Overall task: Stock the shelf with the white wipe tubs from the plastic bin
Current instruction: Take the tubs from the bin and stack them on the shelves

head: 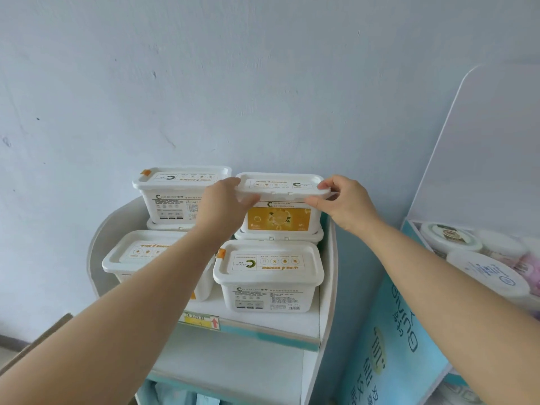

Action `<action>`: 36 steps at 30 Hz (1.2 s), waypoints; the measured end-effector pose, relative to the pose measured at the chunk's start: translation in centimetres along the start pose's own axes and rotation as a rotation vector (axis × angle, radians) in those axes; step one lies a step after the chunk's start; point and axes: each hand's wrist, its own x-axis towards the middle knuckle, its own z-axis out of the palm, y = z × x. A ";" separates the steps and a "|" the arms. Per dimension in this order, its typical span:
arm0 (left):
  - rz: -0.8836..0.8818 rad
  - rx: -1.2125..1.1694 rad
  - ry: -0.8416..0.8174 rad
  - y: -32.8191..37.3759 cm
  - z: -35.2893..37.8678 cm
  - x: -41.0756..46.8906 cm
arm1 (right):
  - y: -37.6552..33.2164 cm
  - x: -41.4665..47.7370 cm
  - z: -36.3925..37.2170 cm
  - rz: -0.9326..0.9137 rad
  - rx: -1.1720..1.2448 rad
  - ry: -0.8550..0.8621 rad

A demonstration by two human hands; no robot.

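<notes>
Wipe tubs [268,276] stand on shelf [277,323] top: front-left tub [137,255] half hidden by left forearm [163,276]; back-left stack [181,197], lower tub nearly covered. Left hand [228,200] grips left lid rim of top back-right tub [280,211], set on another tub [279,235]; right hand [342,200] pinches right rim. Neighbouring rack [409,317] holds round lidded jars [488,273], print blurred

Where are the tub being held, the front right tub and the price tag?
held tub [279,219]: head view, yellow front label.
front right tub [267,263]: head view, lid top.
price tag [198,320]: head view, yellow middle.
</notes>
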 end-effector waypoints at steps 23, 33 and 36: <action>0.962 0.180 -0.554 10.0 14.0 -29.0 | 10.5 -40.0 -15.8 0.471 -0.686 0.107; 0.980 0.153 -0.824 18.1 29.8 -40.8 | 24.7 -52.8 -24.5 0.888 -0.660 0.056; 0.956 0.217 -0.870 19.2 34.5 -43.3 | 29.5 -54.7 -25.9 0.913 -0.623 0.033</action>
